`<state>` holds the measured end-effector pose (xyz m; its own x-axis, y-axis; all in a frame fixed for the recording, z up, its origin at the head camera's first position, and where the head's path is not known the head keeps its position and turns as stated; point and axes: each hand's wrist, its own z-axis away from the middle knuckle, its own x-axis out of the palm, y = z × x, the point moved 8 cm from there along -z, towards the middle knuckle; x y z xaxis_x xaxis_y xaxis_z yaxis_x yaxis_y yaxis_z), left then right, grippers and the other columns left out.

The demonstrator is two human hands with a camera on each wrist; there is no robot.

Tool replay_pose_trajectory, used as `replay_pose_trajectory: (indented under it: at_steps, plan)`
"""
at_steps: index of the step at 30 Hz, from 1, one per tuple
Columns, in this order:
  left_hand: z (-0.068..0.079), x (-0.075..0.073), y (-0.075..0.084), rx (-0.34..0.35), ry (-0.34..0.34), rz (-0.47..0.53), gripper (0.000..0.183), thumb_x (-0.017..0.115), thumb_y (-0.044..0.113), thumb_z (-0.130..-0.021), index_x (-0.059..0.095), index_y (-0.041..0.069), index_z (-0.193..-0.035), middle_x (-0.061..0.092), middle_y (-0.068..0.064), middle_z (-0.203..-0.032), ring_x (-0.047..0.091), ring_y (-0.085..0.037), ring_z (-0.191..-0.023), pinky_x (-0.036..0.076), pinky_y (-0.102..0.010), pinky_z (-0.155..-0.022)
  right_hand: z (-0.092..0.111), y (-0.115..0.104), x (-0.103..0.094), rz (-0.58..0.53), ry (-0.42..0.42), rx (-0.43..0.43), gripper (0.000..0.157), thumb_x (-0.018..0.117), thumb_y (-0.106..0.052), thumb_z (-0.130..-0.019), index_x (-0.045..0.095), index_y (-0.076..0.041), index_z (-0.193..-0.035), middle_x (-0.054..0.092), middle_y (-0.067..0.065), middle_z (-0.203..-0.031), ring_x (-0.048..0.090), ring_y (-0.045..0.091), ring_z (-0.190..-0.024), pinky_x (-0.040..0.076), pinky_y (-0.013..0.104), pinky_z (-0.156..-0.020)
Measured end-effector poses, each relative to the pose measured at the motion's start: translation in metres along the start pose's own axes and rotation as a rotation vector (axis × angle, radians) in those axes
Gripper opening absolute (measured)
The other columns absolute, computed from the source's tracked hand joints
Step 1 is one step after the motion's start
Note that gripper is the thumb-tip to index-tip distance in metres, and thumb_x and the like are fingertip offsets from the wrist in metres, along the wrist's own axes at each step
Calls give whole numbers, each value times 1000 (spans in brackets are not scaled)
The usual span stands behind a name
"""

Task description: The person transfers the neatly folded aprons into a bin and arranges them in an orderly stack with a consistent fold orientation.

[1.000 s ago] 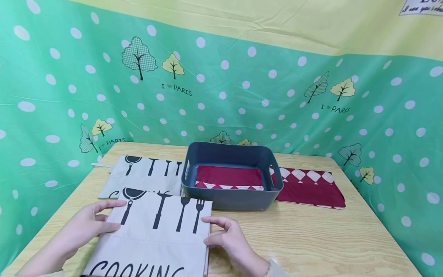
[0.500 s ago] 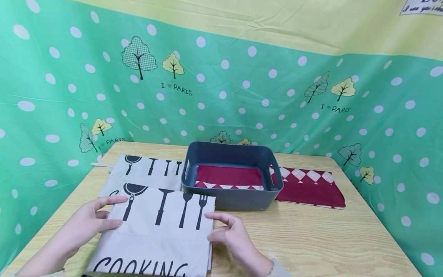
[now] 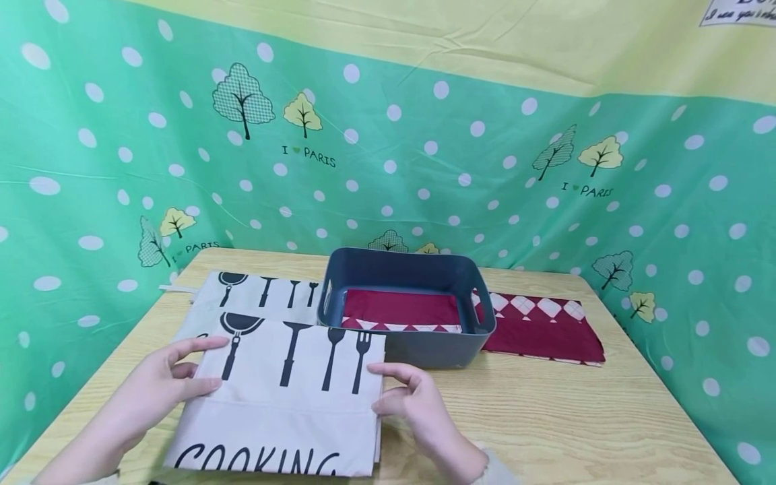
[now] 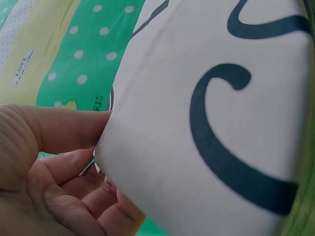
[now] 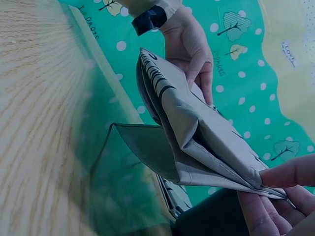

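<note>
A folded off-white apron (image 3: 279,411), printed with black kitchen utensils and the word COOKING, is held up between both hands above the near left of the table. My left hand (image 3: 166,380) pinches its left edge, thumb on the printed face. At the opposite edge my right hand (image 3: 421,411) pinches the layers. From the right wrist view, the folded layers (image 5: 202,132) gape along the lower side and one loose flap hangs down. In the left wrist view, the fingers (image 4: 74,206) curl behind the cloth.
Behind it lies a matching folded apron (image 3: 261,306) with a white strap. A dark grey-blue bin (image 3: 424,349) with side handles holds a folded maroon cloth (image 3: 400,308). Right of the bin, another maroon cloth (image 3: 539,337) with white diamonds lies on the wooden table (image 3: 545,417).
Both hands have shifted slightly to the right and forward with the apron, which now overlaps the bin's near left corner in the head view. The bin and other cloths stay put.
</note>
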<state>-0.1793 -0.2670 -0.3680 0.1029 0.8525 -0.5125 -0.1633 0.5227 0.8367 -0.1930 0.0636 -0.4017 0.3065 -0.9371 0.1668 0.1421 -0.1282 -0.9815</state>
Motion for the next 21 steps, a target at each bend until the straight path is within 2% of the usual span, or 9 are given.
replay_pose_trajectory:
  at_steps: [2, 4, 8, 11, 13, 16, 19, 21]
  plan:
    - [-1, 0, 1, 12, 9, -22, 69, 73, 15, -89, 41, 4, -149, 42, -35, -146, 59, -44, -119, 56, -27, -75, 0, -3, -1, -1, 2, -3, 56, 66, 12, -72, 58, 12, -128, 75, 4, -84, 68, 6, -69, 56, 23, -72]
    - [-2, 0, 1, 17, 11, -28, 69, 73, 17, -89, 42, 6, -149, 29, -35, -153, 45, -52, -132, 56, -26, -78, 1, -5, -2, 5, 2, -7, 55, 66, 12, -73, 58, 12, -127, 75, 3, -83, 68, 6, -68, 56, 23, -72]
    - [-4, 0, 3, 13, 12, -35, 71, 74, 17, -88, 41, 7, -150, 20, -34, -157, 34, -57, -136, 56, -30, -82, 0, -10, -5, 18, 6, -16, 55, 66, 12, -72, 58, 13, -127, 75, 3, -86, 67, 6, -68, 56, 23, -73]
    - [-3, 2, 6, 8, 26, -40, 71, 75, 17, -87, 42, 7, -149, 18, -32, -159, 34, -57, -136, 56, -31, -84, -1, -13, -9, 27, 13, -20, 55, 67, 11, -72, 58, 12, -127, 75, 5, -90, 68, 7, -69, 56, 24, -75]
    - [-3, 3, 9, 13, 38, -39, 71, 75, 18, -87, 43, 7, -149, 22, -30, -158, 42, -54, -132, 56, -30, -82, -1, -15, -12, 31, 19, -21, 55, 67, 10, -73, 59, 12, -127, 76, 9, -90, 69, 7, -69, 57, 24, -75]
    - [-3, 5, 14, 18, 56, -24, 70, 75, 17, -87, 43, 6, -149, 40, -27, -147, 61, -33, -110, 54, -25, -75, -2, -19, -16, 52, 24, -29, 55, 68, 10, -73, 59, 12, -127, 76, 11, -90, 69, 7, -69, 57, 25, -75]
    - [-2, 8, 17, 22, 69, -2, 70, 75, 14, -87, 43, 6, -148, 55, -20, -132, 62, -12, -88, 54, -25, -70, -2, -22, -19, 60, 27, -41, 55, 68, 10, -72, 59, 13, -126, 76, 13, -91, 69, 6, -70, 57, 25, -73]
    - [-1, 9, 19, 20, 74, 8, 70, 75, 13, -87, 43, 5, -148, 60, -15, -121, 60, -7, -80, 53, -25, -68, -2, -24, -21, 63, 28, -49, 55, 67, 11, -72, 58, 14, -126, 76, 14, -93, 69, 6, -71, 57, 25, -73]
